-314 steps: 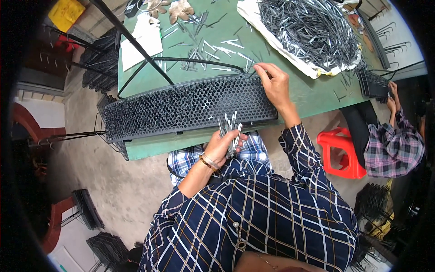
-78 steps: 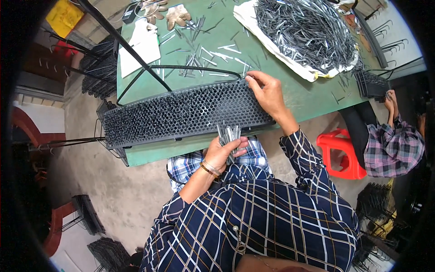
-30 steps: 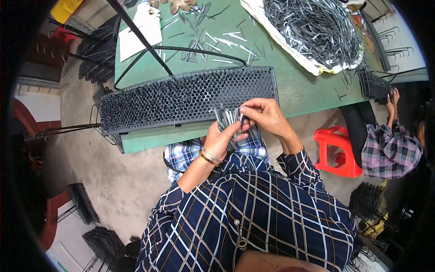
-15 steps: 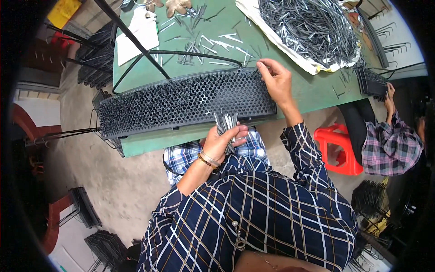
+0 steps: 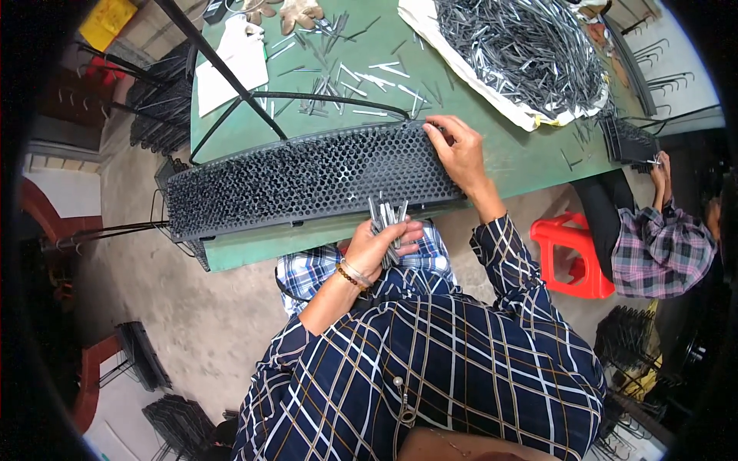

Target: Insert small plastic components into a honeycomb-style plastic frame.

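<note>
Left hand point(image 5: 378, 244) closed around a bundle of metal pins point(image 5: 387, 217) at the table edge. Right hand point(image 5: 457, 147) fingers curled, pressing on the black perforated rack point(image 5: 307, 178) on the green table point(image 5: 523, 157).

pin heap point(image 5: 523, 54) cut off at top edge, co-worker's hand point(image 5: 659, 165) — grip too small to tell

Both forearms come up from the lower edge in dark plaid sleeves. The left hand point(image 5: 377, 244) sits close to the body, palm turned up, fingers curled closed, a beaded bracelet at its wrist. The right arm stretches farther forward, the sleeve ending at the wrist; the right hand point(image 5: 455, 147) lies palm down, fingers bent and fingertips pressing downward.
</note>
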The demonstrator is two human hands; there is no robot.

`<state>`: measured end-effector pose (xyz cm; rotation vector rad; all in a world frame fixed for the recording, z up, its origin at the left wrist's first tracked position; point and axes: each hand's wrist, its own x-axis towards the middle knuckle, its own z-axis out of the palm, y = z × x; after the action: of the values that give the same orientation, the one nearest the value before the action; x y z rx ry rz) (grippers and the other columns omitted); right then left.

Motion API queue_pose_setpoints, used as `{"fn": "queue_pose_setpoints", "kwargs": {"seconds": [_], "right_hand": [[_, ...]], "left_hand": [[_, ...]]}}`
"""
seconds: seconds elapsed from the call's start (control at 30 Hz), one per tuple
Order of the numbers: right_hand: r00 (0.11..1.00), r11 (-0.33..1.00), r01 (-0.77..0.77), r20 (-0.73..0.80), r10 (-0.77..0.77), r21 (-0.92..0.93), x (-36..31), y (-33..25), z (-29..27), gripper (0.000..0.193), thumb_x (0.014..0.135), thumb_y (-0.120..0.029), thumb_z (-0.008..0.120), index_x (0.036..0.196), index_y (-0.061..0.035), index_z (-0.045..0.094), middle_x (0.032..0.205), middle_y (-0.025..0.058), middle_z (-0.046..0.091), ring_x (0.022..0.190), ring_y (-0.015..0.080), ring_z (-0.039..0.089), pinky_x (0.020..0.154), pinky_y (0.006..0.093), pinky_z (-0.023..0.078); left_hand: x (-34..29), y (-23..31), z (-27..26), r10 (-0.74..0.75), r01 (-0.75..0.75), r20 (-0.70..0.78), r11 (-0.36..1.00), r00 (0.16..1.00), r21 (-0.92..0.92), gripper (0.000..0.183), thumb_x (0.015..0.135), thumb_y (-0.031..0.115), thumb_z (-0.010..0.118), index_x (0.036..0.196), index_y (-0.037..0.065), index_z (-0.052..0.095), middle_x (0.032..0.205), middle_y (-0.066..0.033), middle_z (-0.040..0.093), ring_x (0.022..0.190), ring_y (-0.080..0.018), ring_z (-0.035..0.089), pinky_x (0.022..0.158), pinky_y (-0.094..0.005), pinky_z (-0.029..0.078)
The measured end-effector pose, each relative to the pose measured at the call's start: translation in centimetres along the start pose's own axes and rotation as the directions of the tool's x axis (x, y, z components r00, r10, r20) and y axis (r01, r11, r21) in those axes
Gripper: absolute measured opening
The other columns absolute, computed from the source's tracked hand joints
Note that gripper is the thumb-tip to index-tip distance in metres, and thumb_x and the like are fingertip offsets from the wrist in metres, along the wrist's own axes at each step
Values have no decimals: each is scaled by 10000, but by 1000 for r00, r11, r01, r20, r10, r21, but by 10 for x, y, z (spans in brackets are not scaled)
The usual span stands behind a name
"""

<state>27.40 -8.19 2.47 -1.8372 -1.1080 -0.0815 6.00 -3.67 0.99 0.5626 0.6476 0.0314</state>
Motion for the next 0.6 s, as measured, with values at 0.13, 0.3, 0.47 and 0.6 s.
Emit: {"fn": "queue_pose_setpoints", "kwargs": {"seconds": [0.13,0.3,0.47,0.6], "right_hand": [[999,999,-37,18,37,21,-1,-1,0,147,819,-97,649,940,-14,660,848,82,653,618,131,580,560,241,463],[994,996,84,68,-81,-32,1,0,-2,145,820,-73,633,949,-9,654,875,96,649,732,181,622,634,270,487],[981,974,191,70,-183,-119,4,-3,-3,129,805,-39,623,926,-3,648,877,120,638,766,252,627,672,315,492],[972,960,227,92,-214,-164,2,-4,-3,128,795,-30,626,919,-2,643,875,123,628,773,284,619,682,341,492]], "left_hand": [[1,-1,-2,-14,13,25,1000,1000,18,237,889,72,539,1074,-75,523,1076,-227,596,966,-279,625,768,-355,564],[-1,2,1,-39,38,45,999,998,33,239,891,78,539,1075,-74,519,1084,-228,592,971,-271,623,765,-346,565],[-1,3,1,-55,54,54,998,997,26,248,890,83,542,1077,-78,516,1089,-229,590,976,-281,621,766,-346,563],[-1,2,-2,-68,69,65,997,996,-20,252,889,88,545,1080,-74,516,1097,-231,586,988,-291,615,777,-354,559]]}}
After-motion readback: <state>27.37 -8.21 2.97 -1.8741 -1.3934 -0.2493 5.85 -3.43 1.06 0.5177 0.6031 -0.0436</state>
